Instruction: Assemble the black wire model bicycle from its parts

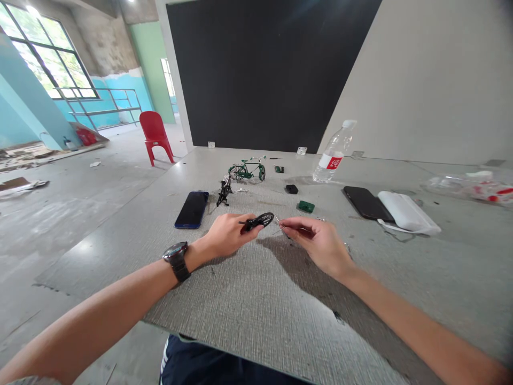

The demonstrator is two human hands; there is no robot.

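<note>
Holding a black miniature bicycle part with a spoked wheel (265, 219) between thumb and fingers of the left hand (229, 235), over the grey textured tabletop (256, 299), pinched a thin silvery metal-looking piece (277, 220) in the fingertips of the right hand (315, 238), just beside the wheel's rim; could not tell whether touching. Was probably at the step of joining piece to part. Next, likely needed to steady the wheel and line up the silvery end before pressing. Faced a green miniature bicycle (248, 170) standing beyond both hands.
</note>
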